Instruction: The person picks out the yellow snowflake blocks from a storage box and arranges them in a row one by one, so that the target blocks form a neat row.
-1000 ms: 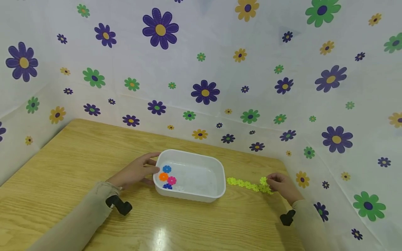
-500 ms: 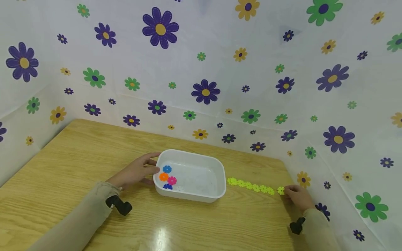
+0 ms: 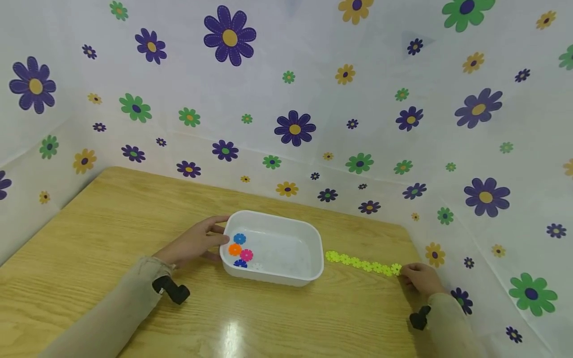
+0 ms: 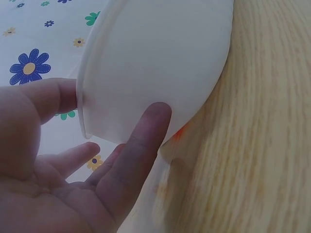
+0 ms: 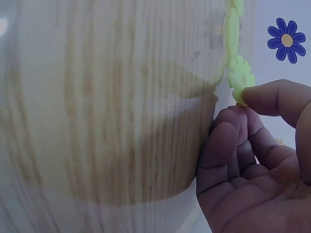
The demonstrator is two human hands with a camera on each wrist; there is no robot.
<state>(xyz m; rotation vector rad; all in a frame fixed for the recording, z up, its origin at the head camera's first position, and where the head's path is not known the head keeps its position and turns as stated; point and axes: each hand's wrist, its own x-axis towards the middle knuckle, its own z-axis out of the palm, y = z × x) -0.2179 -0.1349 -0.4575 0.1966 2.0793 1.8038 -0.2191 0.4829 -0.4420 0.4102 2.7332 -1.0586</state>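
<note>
At the row's right end, my right hand [image 3: 421, 278] pinches a yellow flower-shaped plastic disc [image 3: 396, 269] between thumb and fingers. In the right wrist view, the disc [image 5: 241, 77] stands tilted at my thumb tip, right at the neighbouring yellow piece [image 5: 233, 34]. Several matching discs form a yellow row [image 3: 355, 262] across the table. My left hand [image 3: 197, 242] grips the left end of a white plastic tub [image 3: 291, 281]. One digit hooks over its rim and another lies along the outer wall [image 4: 160, 58].
Inside the tub's left end lie a light blue disc [image 3: 239, 238], an orange disc [image 3: 235, 249], a pink disc [image 3: 246, 255] and a dark blue disc [image 3: 240, 263]. The wooden table [image 3: 188, 323] meets a flower-printed white cloth [image 3: 250, 94] at the back and sides.
My right hand first drew the yellow disc rightward off the pile, then brought it slightly left against the row's end. The row now lies straighter. My left hand and the tub stay put.
</note>
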